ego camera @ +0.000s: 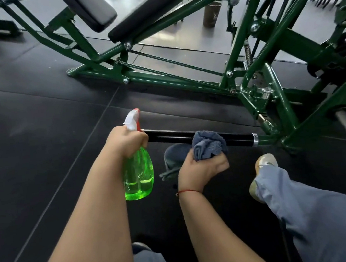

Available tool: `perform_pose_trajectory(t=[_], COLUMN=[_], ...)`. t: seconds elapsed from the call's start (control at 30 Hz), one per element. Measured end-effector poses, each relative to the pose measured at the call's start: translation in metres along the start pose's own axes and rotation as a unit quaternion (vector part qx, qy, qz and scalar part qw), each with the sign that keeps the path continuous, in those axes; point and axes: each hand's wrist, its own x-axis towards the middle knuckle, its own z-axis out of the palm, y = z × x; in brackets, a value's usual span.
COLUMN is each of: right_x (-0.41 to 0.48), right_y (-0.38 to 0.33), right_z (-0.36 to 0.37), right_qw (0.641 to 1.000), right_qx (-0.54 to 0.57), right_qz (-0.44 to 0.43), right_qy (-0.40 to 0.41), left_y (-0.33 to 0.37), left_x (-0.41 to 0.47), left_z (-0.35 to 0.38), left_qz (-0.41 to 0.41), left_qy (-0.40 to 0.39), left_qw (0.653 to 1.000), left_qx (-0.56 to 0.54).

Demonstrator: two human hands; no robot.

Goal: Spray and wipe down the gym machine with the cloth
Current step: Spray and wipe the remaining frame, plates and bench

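A green gym machine with a steel frame fills the upper half of the view. Its black handle bar juts out low toward me. My left hand grips the neck of a green spray bottle with a white and red trigger head, right at the bar's free end. My right hand holds a bunched blue-grey cloth pressed against the middle of the bar.
Black rubber floor mats stretch to the left. A black padded seat and a roller pad sit on the frame above. A brown paper cup stands on the floor behind. My leg and shoe lie at right.
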Motion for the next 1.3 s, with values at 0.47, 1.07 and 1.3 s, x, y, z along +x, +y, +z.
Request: perform_pose_trajectory(t=[0.47, 1.07, 1.3], right_x=[-0.03, 0.207, 0.185], right_y=[0.0, -0.049, -0.032], right_z=[-0.015, -0.178, -0.12], right_qw=[0.946, 0.991, 0.865], right_qx=[0.02, -0.049, -0.383], right_qz=[-0.015, -0.032, -0.212], right_qy=[-0.322, -0.119, -0.244], left_y=[0.004, 0.095, 0.109], left_x=[-0.016, -0.041, -0.028], left_z=[-0.005, 0.116, 0.134], left_qz=[0.064, 0.233, 0.245], left_qy=[-0.055, -0.277, -0.213], left_qw=[0.995, 0.927, 0.941], left_qx=[0.047, 0.101, 0.094])
